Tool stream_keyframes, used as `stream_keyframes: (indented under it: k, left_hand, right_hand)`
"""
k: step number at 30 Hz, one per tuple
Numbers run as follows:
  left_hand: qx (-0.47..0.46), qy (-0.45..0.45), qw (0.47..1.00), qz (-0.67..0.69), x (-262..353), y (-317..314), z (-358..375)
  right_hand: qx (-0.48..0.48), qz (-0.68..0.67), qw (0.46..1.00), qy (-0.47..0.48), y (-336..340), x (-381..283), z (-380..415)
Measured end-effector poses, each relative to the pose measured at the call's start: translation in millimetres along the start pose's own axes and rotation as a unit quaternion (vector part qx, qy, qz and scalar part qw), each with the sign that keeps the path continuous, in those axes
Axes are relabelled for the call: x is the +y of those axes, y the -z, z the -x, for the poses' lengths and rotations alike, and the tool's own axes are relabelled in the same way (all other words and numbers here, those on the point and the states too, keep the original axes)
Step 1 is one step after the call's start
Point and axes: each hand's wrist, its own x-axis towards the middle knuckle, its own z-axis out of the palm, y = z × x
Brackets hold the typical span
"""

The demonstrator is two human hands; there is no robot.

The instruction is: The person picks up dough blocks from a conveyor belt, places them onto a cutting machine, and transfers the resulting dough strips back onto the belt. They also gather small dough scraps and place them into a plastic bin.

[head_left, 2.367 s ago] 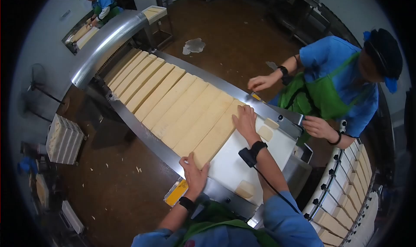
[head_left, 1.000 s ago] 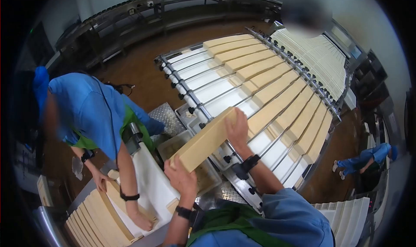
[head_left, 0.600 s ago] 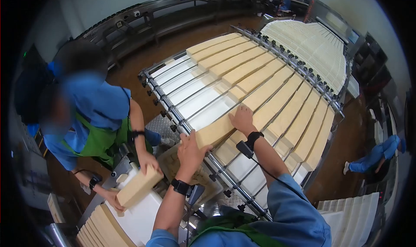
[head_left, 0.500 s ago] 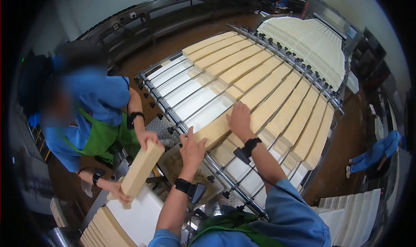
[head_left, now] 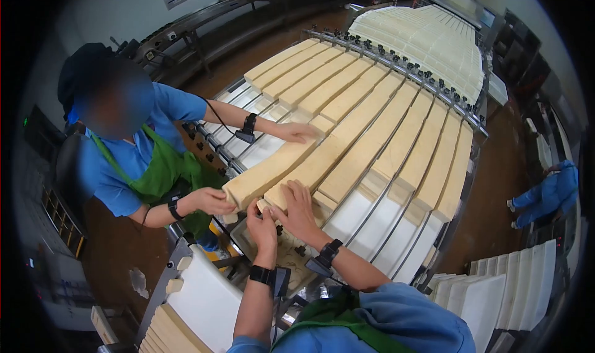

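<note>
A long pale-yellow slab (head_left: 322,156), like dough or tofu, lies lengthwise in a lane of the rack, its near end toward me. My left hand (head_left: 263,230) is closed at that end, pinching a small pale end piece (head_left: 263,205). My right hand (head_left: 302,217) lies over the same end, fingers bent over the top and edge, thumb near the small piece. Just to the left, a co-worker's two hands hold another slab (head_left: 266,169), one hand at each end. Both my wrists carry black straps with small devices.
Metal rods (head_left: 372,217) divide the rack into lanes with several slabs. A clamp bar (head_left: 396,65) crosses the far side. Below left, a white board (head_left: 204,291) bears stacked strips (head_left: 167,334). The co-worker (head_left: 155,161) stands close at left. White trays (head_left: 520,285) stand at right.
Both my hands have moved toward the slab's near end, the left now pinching a small piece. The co-worker has brought the other slab from the white board onto the rack, beside mine.
</note>
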Motion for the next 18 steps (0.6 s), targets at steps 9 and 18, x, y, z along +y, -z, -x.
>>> stream_keyframes:
  k: [9,18]
  left_hand:
    - [0.025,0.023,0.985,0.170,-21,41,14]
    - [-0.018,0.142,0.988,-0.064,-106,144,77]
  right_hand:
    - [-0.004,0.117,0.993,0.026,-8,-2,-3]
    - [-0.019,0.231,0.973,-0.014,-14,-10,-2]
